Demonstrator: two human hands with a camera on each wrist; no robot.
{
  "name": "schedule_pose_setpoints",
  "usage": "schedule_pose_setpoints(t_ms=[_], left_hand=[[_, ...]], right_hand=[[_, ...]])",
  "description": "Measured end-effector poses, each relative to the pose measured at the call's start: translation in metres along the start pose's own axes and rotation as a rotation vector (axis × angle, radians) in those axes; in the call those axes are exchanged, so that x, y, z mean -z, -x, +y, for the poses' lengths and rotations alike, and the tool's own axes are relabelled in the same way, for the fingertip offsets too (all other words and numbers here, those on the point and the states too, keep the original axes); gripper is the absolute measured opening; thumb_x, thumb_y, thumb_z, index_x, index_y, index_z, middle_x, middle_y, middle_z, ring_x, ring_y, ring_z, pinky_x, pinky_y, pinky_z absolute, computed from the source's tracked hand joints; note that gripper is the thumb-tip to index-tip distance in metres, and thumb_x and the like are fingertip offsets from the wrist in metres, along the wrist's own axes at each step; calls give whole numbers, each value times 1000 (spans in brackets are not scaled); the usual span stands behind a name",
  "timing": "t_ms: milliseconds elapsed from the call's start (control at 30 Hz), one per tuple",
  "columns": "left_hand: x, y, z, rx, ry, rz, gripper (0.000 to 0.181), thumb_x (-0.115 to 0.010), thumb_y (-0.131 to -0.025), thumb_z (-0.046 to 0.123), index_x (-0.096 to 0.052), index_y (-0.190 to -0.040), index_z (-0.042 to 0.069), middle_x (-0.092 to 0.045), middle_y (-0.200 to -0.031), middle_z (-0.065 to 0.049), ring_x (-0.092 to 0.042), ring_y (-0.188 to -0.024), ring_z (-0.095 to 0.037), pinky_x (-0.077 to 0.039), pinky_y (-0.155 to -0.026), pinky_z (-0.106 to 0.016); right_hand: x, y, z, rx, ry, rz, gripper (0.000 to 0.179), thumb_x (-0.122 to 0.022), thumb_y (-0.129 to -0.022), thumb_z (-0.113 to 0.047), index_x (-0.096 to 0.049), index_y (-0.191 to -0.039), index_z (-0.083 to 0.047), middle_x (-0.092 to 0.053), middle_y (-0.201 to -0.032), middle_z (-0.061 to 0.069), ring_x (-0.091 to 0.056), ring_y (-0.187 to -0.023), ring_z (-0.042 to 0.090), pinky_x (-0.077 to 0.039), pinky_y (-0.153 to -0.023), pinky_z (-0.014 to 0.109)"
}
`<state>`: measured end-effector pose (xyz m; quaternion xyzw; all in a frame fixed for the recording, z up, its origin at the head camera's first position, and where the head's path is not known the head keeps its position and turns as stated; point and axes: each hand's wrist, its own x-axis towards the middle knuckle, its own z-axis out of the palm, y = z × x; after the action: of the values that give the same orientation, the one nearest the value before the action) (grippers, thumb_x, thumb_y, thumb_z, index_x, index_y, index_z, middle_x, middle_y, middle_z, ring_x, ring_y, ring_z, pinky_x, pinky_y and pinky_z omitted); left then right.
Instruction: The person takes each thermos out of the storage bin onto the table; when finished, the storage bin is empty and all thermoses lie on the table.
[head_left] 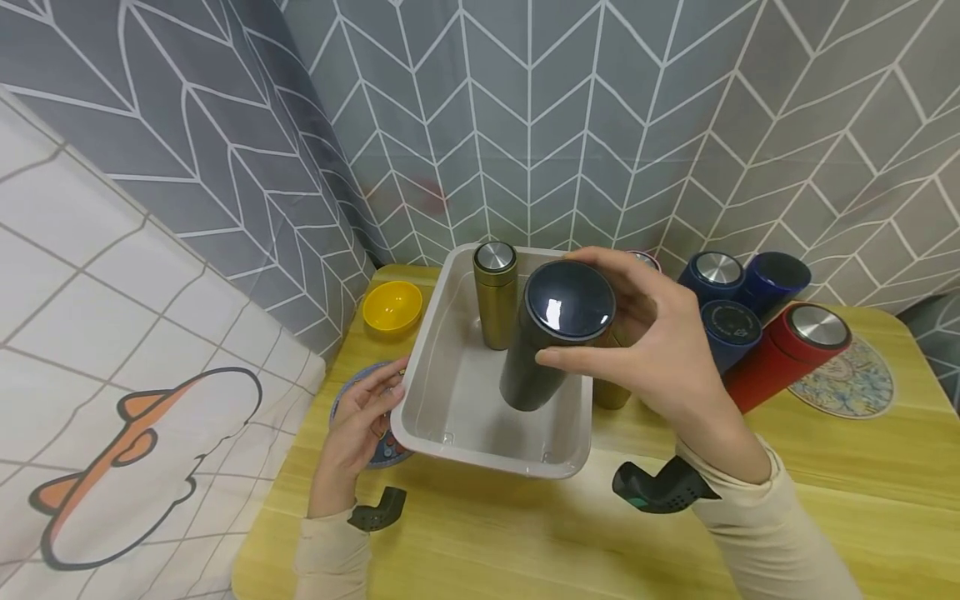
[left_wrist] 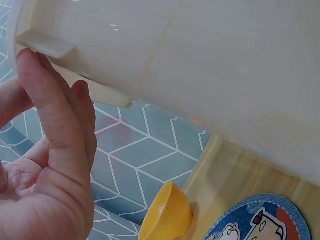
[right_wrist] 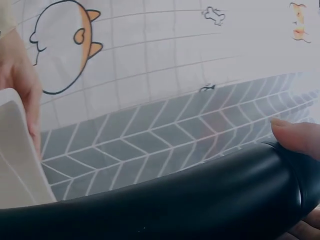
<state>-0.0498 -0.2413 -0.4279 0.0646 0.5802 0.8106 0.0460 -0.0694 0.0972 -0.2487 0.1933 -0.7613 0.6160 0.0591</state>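
Observation:
My right hand [head_left: 667, 350] grips a large black thermos flask [head_left: 534, 362] round its lid end, thumb on the near side. Its tilted body hangs over the white plastic bin [head_left: 487, 462]; in the right wrist view the flask [right_wrist: 165, 205] fills the lower part. At the bin's left side my left hand [head_left: 352, 429] holds the wall near the rim. In the left wrist view, fingers [left_wrist: 55, 110] touch the bin's outer side. A gold thermos flask [head_left: 497, 304] with a steel-topped lid stands inside the bin at the back.
A yellow bowl [head_left: 392, 307] and a blue patterned round mat [left_wrist: 260, 220] lie left of the bin. Right of it stand several blue flasks [head_left: 712, 279], a leaning red flask [head_left: 787, 350] and a partly hidden gold one [head_left: 611, 393]. A round mat [head_left: 847, 379] lies behind the red flask.

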Motion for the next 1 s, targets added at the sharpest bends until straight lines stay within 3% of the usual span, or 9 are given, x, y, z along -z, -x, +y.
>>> schedule_pose_setpoints(t_ms=[67,200,700,1000], left_hand=[[0,0,0,-2,0,0,39,-48,-102,-3,-58,-137,9,-68,-107,3,-70,-91,-6,-61,-71,-18],[0,0,0,-4,-1,-1,39,-48,-102,-3,-58,-138,9,-68,-108,3,-70,-92,-6,-61,-72,-18],[2,-1,-1,-13,33,-17,39,-48,-102,-4,-58,-138,9,-67,-108,2,-70,-91,-7,-60,-70,-17],[3,0,-1,-19,40,-19,39,-47,-102,-4,-56,-139,7,-67,-110,1,-71,-92,-7,-60,-71,-17]], right_hand=[[4,3,-4,8,-47,11,80,-93,-63,3,-61,-135,-14,-67,-123,3,-68,-108,14,-55,-95,17],[12,8,-8,54,-191,33,81,-89,-60,15,-61,-134,-4,-69,-120,9,-68,-106,19,-57,-93,19],[48,21,-1,178,-466,156,84,-69,-51,41,-50,-131,21,-67,-121,23,-66,-106,27,-60,-89,27],[69,32,9,173,-525,213,88,-62,-48,46,-46,-131,24,-62,-127,32,-66,-107,32,-61,-88,30]])
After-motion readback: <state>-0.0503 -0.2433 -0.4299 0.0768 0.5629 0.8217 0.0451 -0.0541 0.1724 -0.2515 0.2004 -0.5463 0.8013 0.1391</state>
